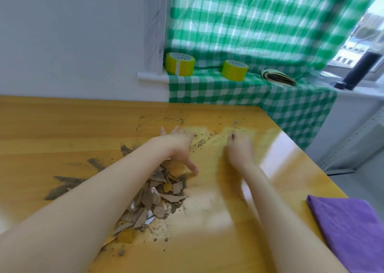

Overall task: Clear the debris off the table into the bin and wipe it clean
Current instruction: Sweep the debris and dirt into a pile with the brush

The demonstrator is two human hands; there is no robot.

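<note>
Debris [154,198] of torn cardboard and soil lies heaped on the tabletop [62,123] under the left forearm, with a purple cloth [349,227] right of the right arm. Farther on, the left hand [178,146] spreads flat among crumbs; the right hand [239,151] is blurred, its grip unreadable.

glossy wood table [62,127]; torn cardboard debris [153,195]; purple cloth [349,227].

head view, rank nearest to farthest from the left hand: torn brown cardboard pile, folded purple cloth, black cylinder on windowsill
1. torn brown cardboard pile, right beside the left hand
2. folded purple cloth, near right edge of the table
3. black cylinder, far right on the windowsill
</note>
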